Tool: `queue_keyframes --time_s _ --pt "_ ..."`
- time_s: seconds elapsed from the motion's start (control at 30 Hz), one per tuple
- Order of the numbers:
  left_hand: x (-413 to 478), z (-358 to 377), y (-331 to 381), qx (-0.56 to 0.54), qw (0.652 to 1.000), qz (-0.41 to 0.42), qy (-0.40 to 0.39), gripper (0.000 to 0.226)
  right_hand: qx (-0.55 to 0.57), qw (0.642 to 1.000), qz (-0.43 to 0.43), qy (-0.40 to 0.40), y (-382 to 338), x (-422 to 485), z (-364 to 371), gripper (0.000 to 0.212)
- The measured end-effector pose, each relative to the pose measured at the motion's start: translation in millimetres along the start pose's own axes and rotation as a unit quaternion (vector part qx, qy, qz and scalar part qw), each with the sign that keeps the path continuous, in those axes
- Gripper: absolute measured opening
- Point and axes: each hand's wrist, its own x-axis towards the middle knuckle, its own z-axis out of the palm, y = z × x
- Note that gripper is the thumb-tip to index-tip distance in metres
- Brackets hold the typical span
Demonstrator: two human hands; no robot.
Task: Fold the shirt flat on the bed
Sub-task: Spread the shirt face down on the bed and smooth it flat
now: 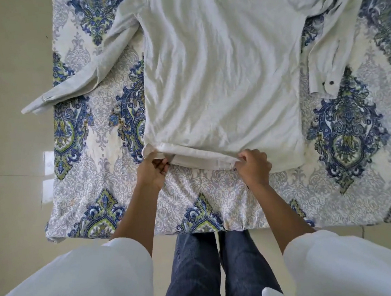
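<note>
Two hands are pinching one shirt's (218, 74) near hem: left hand (152, 171), right hand (254, 166), both closed on it. Bed (217, 188) is lying bare toward its near edge.

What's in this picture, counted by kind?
Shirts: 1
Shirt sleeves spread out: 2
Hands on the hem: 2, left hand, right hand
Beds: 1
Total: 6
</note>
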Motion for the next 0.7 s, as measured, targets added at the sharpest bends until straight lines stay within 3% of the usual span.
queue_keyframes --time_s 0.07,0.13,0.2,0.27,0.33,0.4,0.47,0.57,0.7 --pt "-2 -2 -5 -0.020 0.999 -0.004 -0.038 0.013 -0.020 0.999 0.019 0.043 9 -3 -1 0.026" --pt "-2 -3 -10 -0.002 0.998 -0.001 -0.060 0.020 0.037 0.982 0.151 0.102 15 -7 -2 0.033" --pt "-3 -1 -21 0.055 0.997 0.002 -0.051 0.026 0.127 0.939 0.302 0.104 24 -12 -2 0.044" --pt "-5 6 -31 0.115 0.993 0.019 0.005 0.022 0.286 0.877 0.378 0.075 34 -17 4 0.038" --pt "-2 14 -36 0.153 0.984 0.061 0.063 0.023 0.491 0.774 0.400 -0.015 41 -24 8 0.019" --pt "1 20 -36 0.161 0.976 0.112 0.095 0.023 0.615 0.681 0.387 -0.096 41 -29 8 0.010" --pt "1 27 -32 0.125 0.978 0.138 0.097 0.023 0.667 0.650 0.349 -0.105 38 -27 8 0.013" --pt "0 30 -35 0.012 0.992 0.102 0.067 0.027 0.720 0.607 0.327 -0.075 33 -21 8 0.024" --pt "-3 25 -54 0.121 0.990 0.059 0.041 0.012 0.746 0.572 0.337 -0.058 32 -9 0 0.005"
